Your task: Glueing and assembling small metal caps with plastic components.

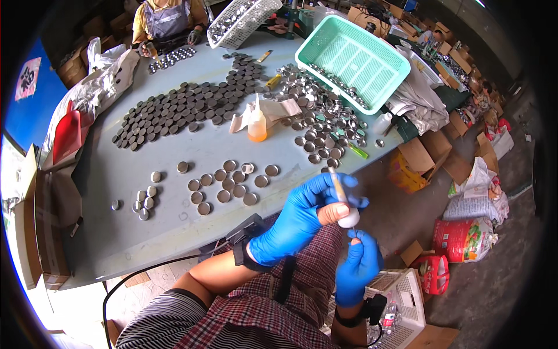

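Observation:
My left hand (293, 220), in a blue glove with the thumb bare, is closed on a small white rounded piece (349, 218). A tan stick-like part (336, 185) stands up between its fingers; I cannot tell whether the two are joined. Just below, my right hand (360, 264), also gloved in blue, pinches at a thin dark tip under the white piece. What sits between those fingertips is too small to make out. Both hands are over my lap, beyond the table's front edge. Left of them, several round metal caps (223, 196) lie open side up on the grey table (157, 227).
A squeeze bottle with orange liquid (256, 129) stands mid-table beside rows of dark discs (174, 110). Loose metal caps (319, 139) pile near a green basket (354, 58). Smaller silver pieces (143, 203) lie front left. A co-worker's hand (195, 36) is across the table.

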### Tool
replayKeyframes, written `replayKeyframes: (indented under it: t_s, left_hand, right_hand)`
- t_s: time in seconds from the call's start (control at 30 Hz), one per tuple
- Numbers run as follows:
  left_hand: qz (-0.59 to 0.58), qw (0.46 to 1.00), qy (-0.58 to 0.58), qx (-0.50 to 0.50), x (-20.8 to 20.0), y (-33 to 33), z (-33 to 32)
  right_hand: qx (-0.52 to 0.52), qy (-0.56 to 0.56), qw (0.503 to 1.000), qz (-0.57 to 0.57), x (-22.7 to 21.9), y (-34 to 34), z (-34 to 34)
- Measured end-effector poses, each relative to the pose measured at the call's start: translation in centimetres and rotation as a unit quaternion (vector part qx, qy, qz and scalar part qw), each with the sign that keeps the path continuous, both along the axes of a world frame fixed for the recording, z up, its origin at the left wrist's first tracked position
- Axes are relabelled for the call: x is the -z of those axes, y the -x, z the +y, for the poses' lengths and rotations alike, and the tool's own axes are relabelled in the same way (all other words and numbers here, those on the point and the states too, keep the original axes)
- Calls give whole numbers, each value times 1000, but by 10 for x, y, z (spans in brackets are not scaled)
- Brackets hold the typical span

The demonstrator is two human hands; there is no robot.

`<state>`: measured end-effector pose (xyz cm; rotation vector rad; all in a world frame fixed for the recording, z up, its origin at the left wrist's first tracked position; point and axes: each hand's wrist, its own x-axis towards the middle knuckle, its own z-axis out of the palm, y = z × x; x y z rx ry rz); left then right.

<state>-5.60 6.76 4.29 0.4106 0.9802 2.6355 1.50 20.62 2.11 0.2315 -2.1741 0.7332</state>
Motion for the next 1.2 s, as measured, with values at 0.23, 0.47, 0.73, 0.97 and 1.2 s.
replayKeyframes:
  t_s: [0.23, 0.47, 0.73, 0.97, 1.2]
  left_hand:
    - [19, 993, -98, 57, 3, 7, 0]
    - [79, 995, -42, 52, 8, 10, -1]
    - [50, 992, -91, 74, 0, -1, -1]
    - [31, 996, -65, 55, 4, 4, -4]
    - [16, 998, 45, -50, 8, 6, 3]
  right_hand:
    - [-381, 675, 483, -406, -10, -4, 2]
    - [-165, 433, 850, -251, 3, -1, -6]
    - [-229, 494, 802, -246, -3, -3, -18]
    - [-382, 660, 506, -403, -7, 9, -5]
    - [10, 90, 996, 2, 5, 16, -14]
